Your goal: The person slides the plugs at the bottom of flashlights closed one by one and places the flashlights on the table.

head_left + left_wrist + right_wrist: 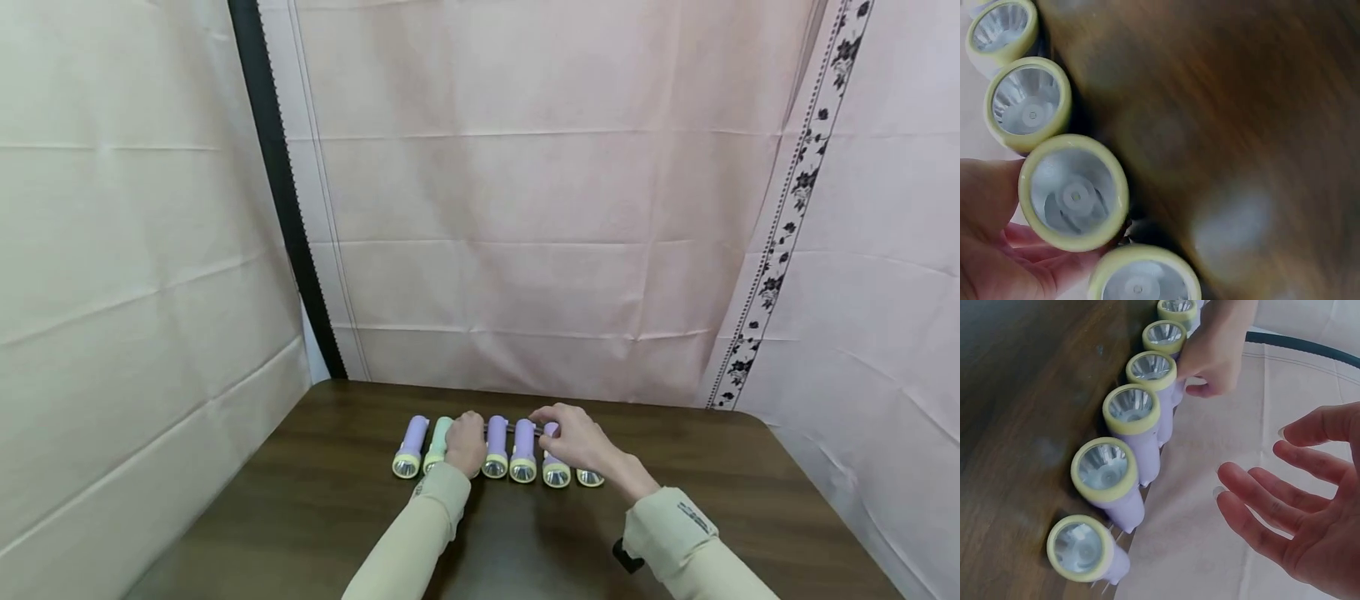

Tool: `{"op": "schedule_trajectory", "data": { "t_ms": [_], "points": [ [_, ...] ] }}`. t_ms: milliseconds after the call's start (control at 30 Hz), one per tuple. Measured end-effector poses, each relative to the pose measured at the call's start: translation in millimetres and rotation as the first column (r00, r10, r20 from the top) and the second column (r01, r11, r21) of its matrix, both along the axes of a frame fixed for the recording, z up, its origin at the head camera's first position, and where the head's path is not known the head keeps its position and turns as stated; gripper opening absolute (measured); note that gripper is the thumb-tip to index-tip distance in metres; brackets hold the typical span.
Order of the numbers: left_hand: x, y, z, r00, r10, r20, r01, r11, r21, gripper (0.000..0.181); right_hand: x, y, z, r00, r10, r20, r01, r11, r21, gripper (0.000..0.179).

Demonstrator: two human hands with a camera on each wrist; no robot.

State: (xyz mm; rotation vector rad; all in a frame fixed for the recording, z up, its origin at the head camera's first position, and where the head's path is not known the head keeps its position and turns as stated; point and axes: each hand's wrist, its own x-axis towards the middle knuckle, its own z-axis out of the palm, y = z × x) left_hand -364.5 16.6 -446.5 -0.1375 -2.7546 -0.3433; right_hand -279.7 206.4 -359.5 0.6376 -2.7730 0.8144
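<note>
A row of small flashlights lies side by side on the table, lens ends toward me; most are purple, such as this purple flashlight [523, 450], and one is a green flashlight [438, 442]. My left hand [467, 442] grips one flashlight [1074, 192] in the left part of the row, thumb on one side and fingers beneath; its body is mostly hidden by the hand. My right hand [573, 437] hovers over the right end of the row. In the right wrist view its fingers are spread and loosely bent, holding nothing, apart from the end flashlight [1079, 549].
The brown wooden table [300, 508] extends around the row. Behind it hangs a pale cloth [487, 250], with more cloth at both sides. Thin metal pieces [1107, 586] show near the end flashlights. A black band [628, 557] sits at my right cuff.
</note>
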Motion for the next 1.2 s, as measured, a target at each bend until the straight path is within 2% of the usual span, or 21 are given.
{"op": "schedule_trajectory", "data": {
  "t_ms": [67,167,233,400,467,567,700,800,1033,1200],
  "points": [
    [3.0,-1.4,-2.3,1.0,0.01,-0.005,-0.01,1.0,0.021,0.01,2.2,2.1,-4.8,1.0,-0.011,0.003,0.011,1.0,-0.011,0.036],
    [4.1,-1.6,2.7,0.998,0.0,-0.062,0.004,0.999,0.05,0.015,2.5,6.1,-6.4,1.0,-0.022,-0.011,0.022,0.999,-0.026,0.034],
    [4.9,-1.9,9.5,0.996,-0.015,-0.089,0.022,0.997,0.069,0.02,0.6,7.2,-6.6,1.0,-0.011,-0.002,0.011,0.999,-0.03,0.035],
    [4.7,2.3,31.3,0.993,-0.05,-0.104,0.065,0.986,0.153,0.037,-10.2,9.3,-4.6,0.999,0.038,0.008,-0.038,0.999,-0.027,0.046],
    [3.9,3.7,40.1,0.992,-0.046,-0.118,0.067,0.981,0.182,0.042,-14.9,9.6,-2.2,0.999,0.049,-0.012,-0.05,0.998,-0.042,0.052],
    [4.0,6.1,46.9,0.992,-0.038,-0.118,0.061,0.978,0.202,0.044,-18.9,10.1,0.4,0.998,0.056,-0.024,-0.058,0.997,-0.059,0.06],
    [9.3,9.4,45.7,0.997,-0.053,-0.053,0.063,0.975,0.211,0.047,-18.3,10.3,-0.6,0.998,0.058,0.026,-0.057,0.997,-0.052,0.068],
    [13.9,11.9,45.2,0.997,-0.068,-0.034,0.073,0.971,0.227,0.051,-18.4,8.8,-1.6,0.997,0.069,0.044,-0.066,0.996,-0.055,0.069],
    [23.0,16.4,46.5,0.993,-0.114,-0.039,0.121,0.96,0.255,0.055,-24.4,-1.6,-5.1,0.993,0.116,0.022,-0.115,0.993,-0.04,0.069],
    [29.9,17.9,44.7,0.982,-0.156,-0.101,0.177,0.953,0.244,0.049,-24.7,-10.0,-8.7,0.991,0.131,0.014,-0.13,0.99,-0.053,0.069]
  ]
}}
